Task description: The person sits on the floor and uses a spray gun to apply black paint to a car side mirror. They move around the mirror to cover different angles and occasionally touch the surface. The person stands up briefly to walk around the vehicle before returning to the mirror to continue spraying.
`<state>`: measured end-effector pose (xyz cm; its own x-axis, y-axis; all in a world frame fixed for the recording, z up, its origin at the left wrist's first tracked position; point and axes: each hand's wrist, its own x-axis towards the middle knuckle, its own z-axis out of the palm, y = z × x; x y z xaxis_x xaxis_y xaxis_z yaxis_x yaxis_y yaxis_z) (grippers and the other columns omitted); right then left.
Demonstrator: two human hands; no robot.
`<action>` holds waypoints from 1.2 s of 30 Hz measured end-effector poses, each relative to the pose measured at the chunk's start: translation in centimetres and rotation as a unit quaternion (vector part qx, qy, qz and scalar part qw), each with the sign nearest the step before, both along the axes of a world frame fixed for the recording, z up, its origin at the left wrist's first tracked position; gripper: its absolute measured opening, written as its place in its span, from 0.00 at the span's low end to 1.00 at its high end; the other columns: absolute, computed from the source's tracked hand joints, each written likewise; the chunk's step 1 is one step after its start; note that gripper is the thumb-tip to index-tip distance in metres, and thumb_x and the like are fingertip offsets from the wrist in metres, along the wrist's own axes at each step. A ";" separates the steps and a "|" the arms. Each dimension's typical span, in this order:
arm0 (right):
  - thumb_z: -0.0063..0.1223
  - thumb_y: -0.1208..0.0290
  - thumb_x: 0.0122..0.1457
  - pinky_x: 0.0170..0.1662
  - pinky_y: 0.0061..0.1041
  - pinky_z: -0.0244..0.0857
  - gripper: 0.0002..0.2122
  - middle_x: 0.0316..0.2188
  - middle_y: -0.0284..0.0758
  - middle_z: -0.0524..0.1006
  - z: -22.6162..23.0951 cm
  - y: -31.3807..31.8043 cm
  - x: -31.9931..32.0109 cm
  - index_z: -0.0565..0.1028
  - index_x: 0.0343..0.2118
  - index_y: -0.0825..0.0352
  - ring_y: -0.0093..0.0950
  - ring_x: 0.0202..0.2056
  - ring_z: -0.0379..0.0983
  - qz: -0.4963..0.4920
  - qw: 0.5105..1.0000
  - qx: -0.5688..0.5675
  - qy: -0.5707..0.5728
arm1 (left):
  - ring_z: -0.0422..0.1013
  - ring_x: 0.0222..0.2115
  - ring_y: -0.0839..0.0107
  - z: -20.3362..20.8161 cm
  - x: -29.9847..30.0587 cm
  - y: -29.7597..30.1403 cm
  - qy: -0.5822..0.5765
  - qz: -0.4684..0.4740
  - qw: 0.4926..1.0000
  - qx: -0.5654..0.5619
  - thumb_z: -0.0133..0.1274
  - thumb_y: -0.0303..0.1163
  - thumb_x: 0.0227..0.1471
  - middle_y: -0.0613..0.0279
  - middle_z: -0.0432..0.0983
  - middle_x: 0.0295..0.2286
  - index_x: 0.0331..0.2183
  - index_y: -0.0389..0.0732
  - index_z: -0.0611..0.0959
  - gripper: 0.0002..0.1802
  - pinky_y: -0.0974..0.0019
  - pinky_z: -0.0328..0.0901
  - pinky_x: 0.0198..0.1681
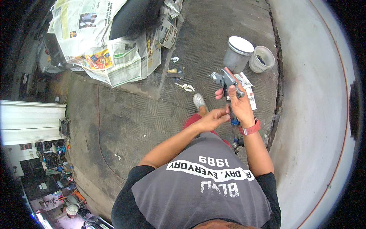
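My right hand is wrapped round the handle of a metal spray gun, its thumb near the back of the gun. On top of the gun sits a grey paint cup with a white lid. My left hand is closed in a pinch at the lower end of the gun's handle; its fingertips partly hide what they grip. Below them, a blue-ringed air fitting hangs beside my right wrist, which wears a red watch.
A whitish bucket stands on the floor beyond the gun, near a pale wall. A dark car body part masked with newspaper is at the far left. Paper scraps and a thin hose lie on the floor.
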<state>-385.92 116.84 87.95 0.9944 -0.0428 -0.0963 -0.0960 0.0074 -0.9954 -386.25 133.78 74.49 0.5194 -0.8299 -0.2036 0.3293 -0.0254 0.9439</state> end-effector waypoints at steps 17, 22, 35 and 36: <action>0.41 0.30 0.72 0.33 0.22 0.73 0.39 0.36 0.32 0.83 -2.1 -4.9 39.8 0.67 0.76 0.52 0.19 0.35 0.77 0.159 0.984 0.020 0.079 | 0.46 0.77 0.53 -5.1 50.8 21.9 -0.485 -0.080 0.574 0.655 0.54 0.64 0.66 0.52 0.55 0.75 0.74 0.43 0.64 0.49 0.39 0.39 0.79; 0.44 0.39 0.77 0.49 0.28 0.75 0.32 0.35 0.31 0.82 -4.4 -5.0 51.4 0.68 0.75 0.54 0.22 0.38 0.78 0.234 0.970 0.049 0.039 | 0.41 0.79 0.56 -2.8 59.9 23.6 -0.490 -0.191 0.481 0.701 0.52 0.64 0.66 0.56 0.51 0.77 0.76 0.45 0.62 0.49 0.39 0.31 0.80; 0.48 0.51 0.78 0.51 0.35 0.77 0.25 0.37 0.44 0.87 -8.8 -4.1 73.1 0.72 0.72 0.54 0.33 0.38 0.85 0.323 0.942 0.092 -0.013 | 0.30 0.80 0.61 -1.6 73.8 26.6 -0.435 -0.455 0.332 0.703 0.46 0.69 0.66 0.65 0.40 0.80 0.78 0.49 0.55 0.53 0.43 0.22 0.81; 0.48 0.50 0.78 0.51 0.36 0.76 0.25 0.41 0.45 0.87 -9.2 -3.6 74.2 0.73 0.72 0.53 0.36 0.40 0.86 0.321 0.943 0.085 -0.021 | 0.29 0.80 0.61 -1.7 75.2 26.8 -0.434 -0.472 0.325 0.694 0.45 0.70 0.67 0.65 0.39 0.80 0.78 0.49 0.55 0.53 0.43 0.22 0.81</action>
<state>-311.68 113.20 78.72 0.8131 0.5821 -0.0075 -0.0952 0.1202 -0.9882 -311.03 160.54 72.78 0.5282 -0.1238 -0.8401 -0.8206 -0.3287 -0.4675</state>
